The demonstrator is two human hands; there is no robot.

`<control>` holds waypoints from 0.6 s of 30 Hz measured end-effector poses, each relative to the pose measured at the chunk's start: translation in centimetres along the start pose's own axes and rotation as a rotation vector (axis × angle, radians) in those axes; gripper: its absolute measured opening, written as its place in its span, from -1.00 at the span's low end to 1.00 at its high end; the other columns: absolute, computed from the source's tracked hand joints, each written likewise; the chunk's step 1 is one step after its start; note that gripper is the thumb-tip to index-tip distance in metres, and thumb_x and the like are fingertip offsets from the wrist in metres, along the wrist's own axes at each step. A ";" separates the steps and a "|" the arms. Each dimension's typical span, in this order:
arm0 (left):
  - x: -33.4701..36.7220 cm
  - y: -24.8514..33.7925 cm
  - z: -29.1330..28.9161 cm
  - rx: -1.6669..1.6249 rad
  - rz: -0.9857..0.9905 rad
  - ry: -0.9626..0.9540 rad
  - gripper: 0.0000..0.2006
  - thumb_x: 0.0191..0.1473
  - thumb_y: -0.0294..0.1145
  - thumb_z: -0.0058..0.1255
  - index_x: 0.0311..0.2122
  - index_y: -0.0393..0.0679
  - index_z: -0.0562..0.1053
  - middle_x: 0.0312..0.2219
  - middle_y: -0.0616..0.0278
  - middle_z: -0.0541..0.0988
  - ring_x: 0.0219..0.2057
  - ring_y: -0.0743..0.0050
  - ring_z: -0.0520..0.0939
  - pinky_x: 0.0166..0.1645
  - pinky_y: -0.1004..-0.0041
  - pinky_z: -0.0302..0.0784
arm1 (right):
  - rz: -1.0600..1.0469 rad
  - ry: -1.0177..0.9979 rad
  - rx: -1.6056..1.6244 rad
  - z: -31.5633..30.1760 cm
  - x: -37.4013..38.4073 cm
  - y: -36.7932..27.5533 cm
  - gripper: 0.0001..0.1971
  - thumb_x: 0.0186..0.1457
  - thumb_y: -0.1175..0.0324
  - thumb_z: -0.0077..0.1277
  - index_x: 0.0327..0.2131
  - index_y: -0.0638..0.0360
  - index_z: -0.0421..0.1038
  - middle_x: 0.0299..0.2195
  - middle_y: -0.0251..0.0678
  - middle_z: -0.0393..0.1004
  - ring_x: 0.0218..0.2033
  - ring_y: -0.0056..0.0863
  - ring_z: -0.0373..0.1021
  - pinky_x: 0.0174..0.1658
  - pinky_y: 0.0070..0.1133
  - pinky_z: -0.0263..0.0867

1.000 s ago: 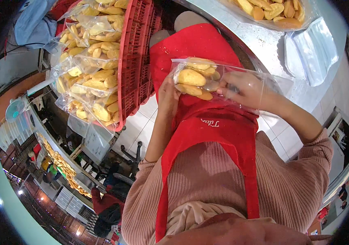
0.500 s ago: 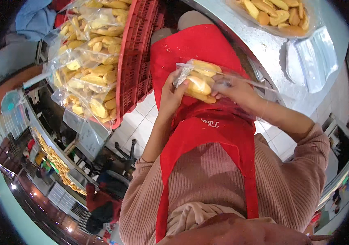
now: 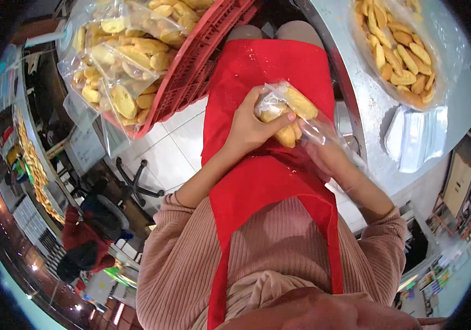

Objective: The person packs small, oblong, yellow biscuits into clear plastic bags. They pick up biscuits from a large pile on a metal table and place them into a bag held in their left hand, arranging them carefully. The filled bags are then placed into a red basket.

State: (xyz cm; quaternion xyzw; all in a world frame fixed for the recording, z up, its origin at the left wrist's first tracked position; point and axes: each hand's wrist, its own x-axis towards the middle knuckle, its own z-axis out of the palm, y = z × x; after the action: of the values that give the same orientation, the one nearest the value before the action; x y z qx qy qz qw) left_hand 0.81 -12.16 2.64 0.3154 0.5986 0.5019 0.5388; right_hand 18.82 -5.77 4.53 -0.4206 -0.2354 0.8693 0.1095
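Observation:
A clear plastic bag holds several golden-yellow, finger-shaped pieces that look like bread or rusks, above my lap. My left hand is closed round the bag's filled end, its thumb lying across the pieces. At the loose end, my right hand is curled against the bag under a flap of clear film. That film partly covers its fingers and trails over the wrist. Beneath both hands spreads a red apron with light crumbs on it.
To the left stands a red plastic crate piled with filled clear bags. On the metal table at right lie a big open bag of yellow pieces and a stack of flat clear bags. A wheeled chair base is at left.
The view has turned, so crate and table appear shifted. The bag has tilted in my hands, and my left thumb now reaches further across it. My right hand has drawn lower, nearer my body.

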 end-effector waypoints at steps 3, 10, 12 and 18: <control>-0.2 -1.3 0.1 -0.086 0.163 0.023 -0.38 -0.01 -0.43 0.26 0.12 -0.28 0.21 -0.02 0.07 0.40 0.00 0.44 0.43 0.11 0.41 0.35 | -0.076 -0.062 0.031 1.1 -0.3 -0.5 -0.53 0.24 0.33 -0.04 0.16 0.34 0.19 0.10 -0.20 0.32 0.13 -0.44 0.27 0.21 -0.51 0.16; -1.7 -4.2 2.0 -0.188 0.013 0.261 -0.38 0.03 -0.53 0.16 0.11 -0.15 0.05 -0.06 0.10 0.32 -0.01 0.37 0.39 0.09 0.38 0.36 | -0.094 -0.016 0.163 0.5 1.1 1.7 -0.55 0.24 0.36 -0.04 0.14 0.34 0.20 0.08 -0.22 0.34 0.09 -0.45 0.31 0.17 -0.53 0.24; -1.7 -3.6 1.8 -0.266 -0.011 0.232 -0.40 0.03 -0.56 0.13 0.08 -0.11 0.04 -0.08 0.12 0.32 -0.02 0.39 0.38 0.07 0.38 0.37 | -0.061 -0.034 0.194 -0.5 1.1 1.9 -0.57 0.23 0.36 -0.03 0.12 0.35 0.22 0.06 -0.22 0.36 0.06 -0.45 0.33 0.14 -0.53 0.27; -1.7 -4.2 2.1 -0.255 0.010 0.259 -0.41 0.03 -0.61 0.09 0.08 -0.05 0.04 -0.08 0.10 0.32 -0.03 0.40 0.40 0.04 0.39 0.42 | -0.544 -0.189 -0.351 -1.5 0.7 2.4 -0.61 0.23 0.36 -0.06 0.07 0.38 0.25 0.03 -0.21 0.37 0.03 -0.45 0.35 0.11 -0.53 0.28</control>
State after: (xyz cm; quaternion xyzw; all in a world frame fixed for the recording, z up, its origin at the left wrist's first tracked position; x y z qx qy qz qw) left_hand 3.89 -14.42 -0.61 0.1800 0.5929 0.6128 0.4904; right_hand 19.57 -7.10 2.11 -0.2725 -0.4942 0.7895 0.2412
